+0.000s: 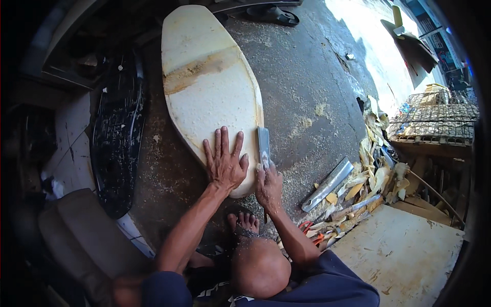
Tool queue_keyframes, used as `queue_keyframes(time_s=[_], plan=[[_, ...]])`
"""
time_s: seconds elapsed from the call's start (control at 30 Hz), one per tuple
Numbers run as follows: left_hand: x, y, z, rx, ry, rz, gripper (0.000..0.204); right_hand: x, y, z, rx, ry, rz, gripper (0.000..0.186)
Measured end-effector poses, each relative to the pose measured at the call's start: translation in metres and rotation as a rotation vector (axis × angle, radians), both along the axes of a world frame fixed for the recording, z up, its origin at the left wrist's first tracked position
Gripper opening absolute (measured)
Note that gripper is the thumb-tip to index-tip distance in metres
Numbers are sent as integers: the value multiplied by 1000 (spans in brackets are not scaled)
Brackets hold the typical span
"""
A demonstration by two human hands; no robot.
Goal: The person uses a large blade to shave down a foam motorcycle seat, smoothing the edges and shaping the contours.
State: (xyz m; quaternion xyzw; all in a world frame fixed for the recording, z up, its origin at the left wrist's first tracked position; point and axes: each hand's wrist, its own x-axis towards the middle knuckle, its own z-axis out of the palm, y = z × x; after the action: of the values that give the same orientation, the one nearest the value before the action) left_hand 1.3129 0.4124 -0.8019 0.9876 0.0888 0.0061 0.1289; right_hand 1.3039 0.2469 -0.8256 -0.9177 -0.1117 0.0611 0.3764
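Looks like the edge-trimming step to me: the long cream foam pad [212, 110] lies lengthwise in front of the person, seemingly right on the floor [286, 56], and the left hand [225, 162] is spread over its near end, pressing rather than gripping. The right hand [269, 188] has its fingers wrapped around a flat grey tool [263, 143] set against the pad's right edge (blade or rasp, can't tell). Pale crumbs [305, 122] everywhere, btw. I'd say the next stroke calls for 2 things: a firm left palm and a steady tool angle.
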Motion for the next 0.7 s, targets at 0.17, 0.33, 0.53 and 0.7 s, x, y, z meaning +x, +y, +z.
queue_keyframes(time_s=[0.17,0.33,0.53,0.7], plan=[[1,-18,-5,-36,-42,-15,73,83,7,2,-185,53,30,37],[-8,-11,-4,-69,-15,28,71,-3,-7,23,-5,67,-44,38],[1,-23,0,-102,-64,22,70,101,11,10,-154,156,-4,34],[-3,-17,-14,-70,-41,44,72,-42,-27,12,40,60,-53,43]])
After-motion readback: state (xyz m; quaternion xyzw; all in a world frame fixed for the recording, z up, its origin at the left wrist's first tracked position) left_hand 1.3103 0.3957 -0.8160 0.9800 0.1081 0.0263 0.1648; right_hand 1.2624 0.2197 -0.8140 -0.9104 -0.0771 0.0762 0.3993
